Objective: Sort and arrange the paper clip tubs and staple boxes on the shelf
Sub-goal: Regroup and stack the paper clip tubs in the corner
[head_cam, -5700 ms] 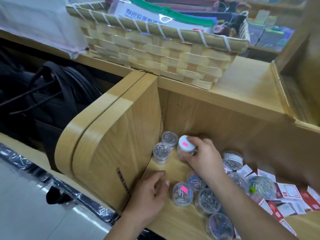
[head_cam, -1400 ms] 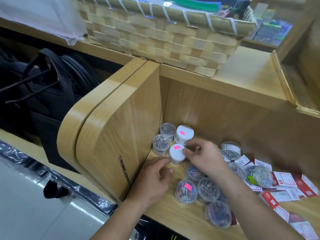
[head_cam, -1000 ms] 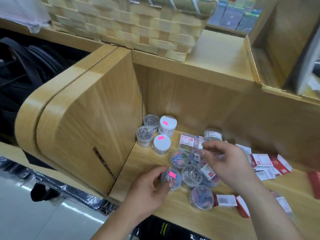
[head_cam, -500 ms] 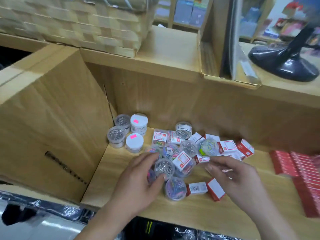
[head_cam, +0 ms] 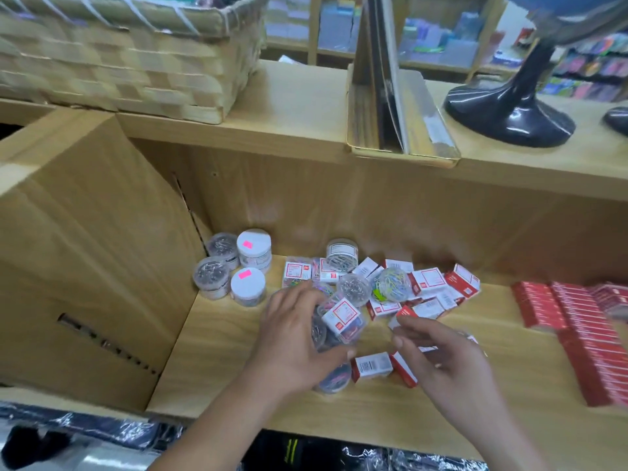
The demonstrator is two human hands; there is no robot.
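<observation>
Four paper clip tubs (head_cam: 248, 287) stand grouped in the shelf's back left corner, two with white lids and pink stickers. A loose pile of clear tubs (head_cam: 355, 288) and red-and-white staple boxes (head_cam: 426, 282) lies mid-shelf. My left hand (head_cam: 295, 345) is cupped over the pile's near side, fingers and thumb around a clear tub (head_cam: 319, 331); a staple box (head_cam: 341, 316) leans beside it. My right hand (head_cam: 445, 365) hovers over the near staple boxes (head_cam: 372, 365), fingers apart, its index tip by one box. It hides what lies beneath it.
Neat rows of red staple boxes (head_cam: 577, 334) fill the shelf's right side. A wooden divider (head_cam: 85, 266) walls the left. On the ledge above stand a woven basket (head_cam: 136, 62), a wooden tray with folders (head_cam: 390, 96) and a black stand base (head_cam: 509, 113).
The view has swung right, showing the red rows. My left hand moved from the shelf's bare left part onto the pile of tubs. My right hand left the white-lidded tubs and came near the boxes.
</observation>
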